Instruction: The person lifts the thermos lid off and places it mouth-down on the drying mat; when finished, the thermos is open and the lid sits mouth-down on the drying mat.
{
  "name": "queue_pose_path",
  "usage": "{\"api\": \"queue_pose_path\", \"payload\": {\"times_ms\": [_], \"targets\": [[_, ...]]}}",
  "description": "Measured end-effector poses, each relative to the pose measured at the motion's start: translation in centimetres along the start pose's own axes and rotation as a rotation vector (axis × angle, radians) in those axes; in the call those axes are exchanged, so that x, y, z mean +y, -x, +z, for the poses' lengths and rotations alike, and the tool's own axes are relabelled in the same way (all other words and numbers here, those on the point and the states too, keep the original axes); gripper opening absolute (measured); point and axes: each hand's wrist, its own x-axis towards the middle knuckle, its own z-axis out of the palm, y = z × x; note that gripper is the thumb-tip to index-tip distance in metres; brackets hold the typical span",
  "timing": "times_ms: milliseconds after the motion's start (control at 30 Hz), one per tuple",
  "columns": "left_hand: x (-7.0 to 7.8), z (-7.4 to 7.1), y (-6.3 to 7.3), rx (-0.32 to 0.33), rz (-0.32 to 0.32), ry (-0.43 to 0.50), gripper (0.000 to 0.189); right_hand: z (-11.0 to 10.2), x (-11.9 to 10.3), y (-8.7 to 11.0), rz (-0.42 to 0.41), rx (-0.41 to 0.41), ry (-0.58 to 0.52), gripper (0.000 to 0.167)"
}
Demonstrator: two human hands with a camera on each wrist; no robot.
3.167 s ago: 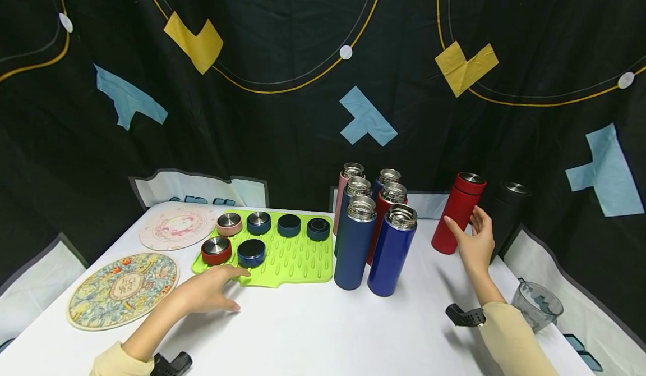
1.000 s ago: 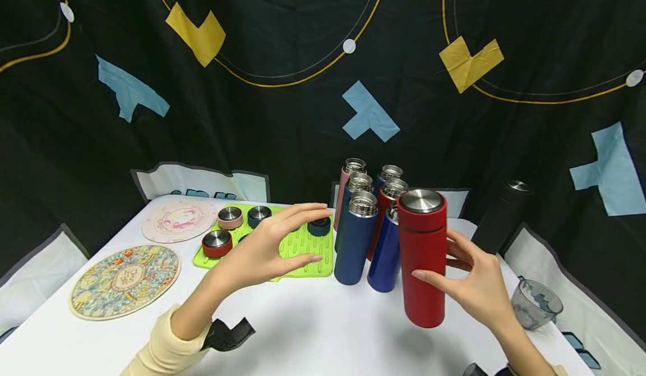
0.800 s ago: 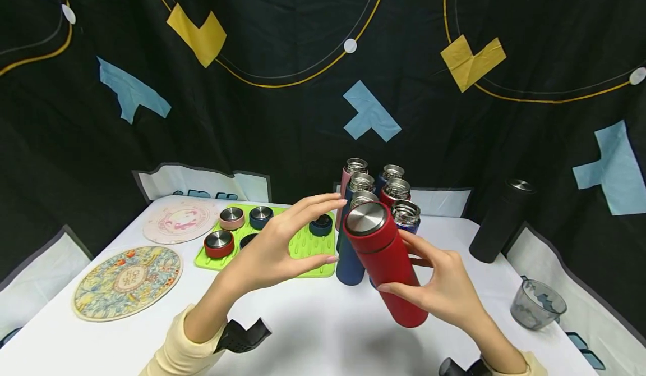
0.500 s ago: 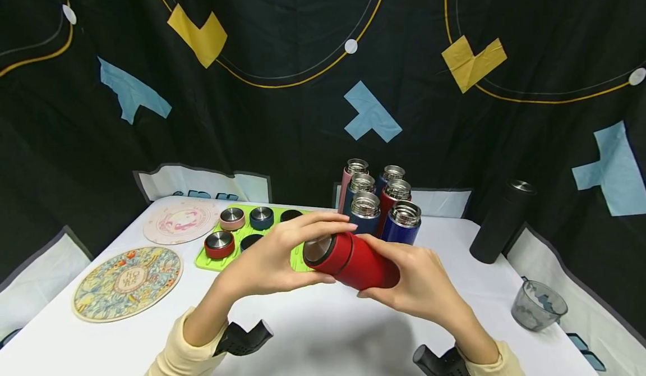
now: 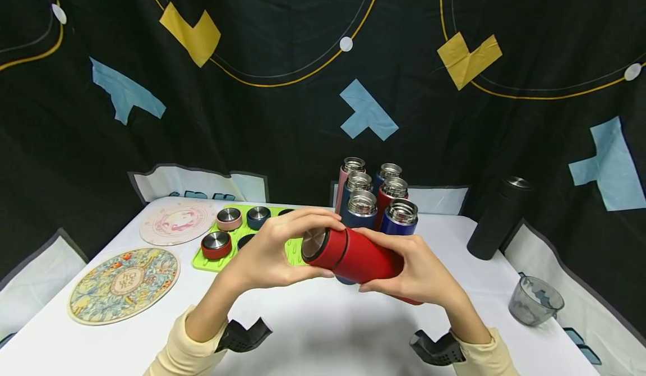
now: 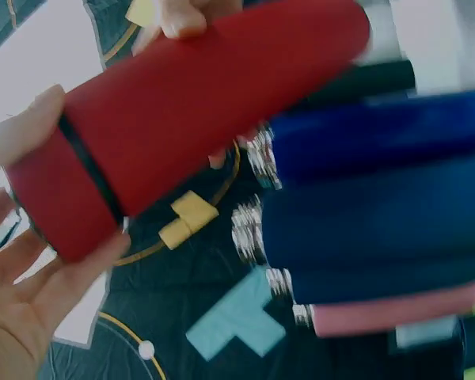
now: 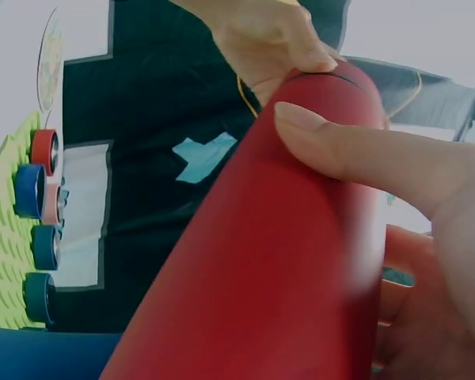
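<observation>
A red vacuum flask [image 5: 370,261] is held in the air over the table, tilted so its steel-topped lid [image 5: 330,248] points left. My right hand [image 5: 421,266] grips the body, thumb along one side in the right wrist view. Around the lid curl the thumb and fingers of my left hand [image 5: 270,250]; in the left wrist view they lie on the red lid [image 6: 63,202] beyond the black seam ring. Behind the flask stand several lidless flasks, among them a bright blue flask [image 5: 398,224] and a pink flask [image 5: 341,188].
A green mat [image 5: 204,262] at the left bears several lids, including a red lid [image 5: 216,244] and a pink lid [image 5: 229,219]. Two round mats, one patterned [image 5: 123,286] and one pink [image 5: 176,223], lie farther left. A black flask [image 5: 497,219] and a glass cup [image 5: 535,300] stand right.
My right hand has lifted the red flask from the table's right side, brought it to the middle and tipped it leftward. My left hand has come from the green mat to grip its lid.
</observation>
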Motion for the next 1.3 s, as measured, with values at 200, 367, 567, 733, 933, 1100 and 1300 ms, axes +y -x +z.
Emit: {"api": "queue_pose_path", "payload": {"times_ms": [200,367,567,733,933,1100,1300], "targets": [[-0.8,0.2,0.2,0.005,-0.050,0.008,0.063,-0.3,0.1,0.0,0.019,-0.028,0.027,0.073],[-0.7,0.8,0.2,0.037,-0.077,0.018,0.060,-0.6,0.0,0.1,0.033,-0.034,0.022,0.073],[0.2,1.1,0.0,0.089,-0.132,0.020,0.059,-0.7,-0.3,0.4,0.004,-0.002,0.048,0.073],[0.9,1.4,-0.2,0.119,-0.299,-0.001,0.061,-0.6,-0.8,0.6,-0.008,0.056,0.175,0.076],[0.9,1.7,-0.3,0.053,-0.476,0.008,0.064,-0.6,-1.2,0.9,-0.011,0.102,0.395,0.082],[0.1,1.6,-0.1,-0.014,-0.249,0.039,0.064,-1.3,-0.8,1.2,0.014,0.058,0.314,0.081],[0.1,1.8,0.0,0.045,-0.210,0.083,0.057,-1.6,-0.8,1.2,0.020,0.044,0.225,0.079]]}}
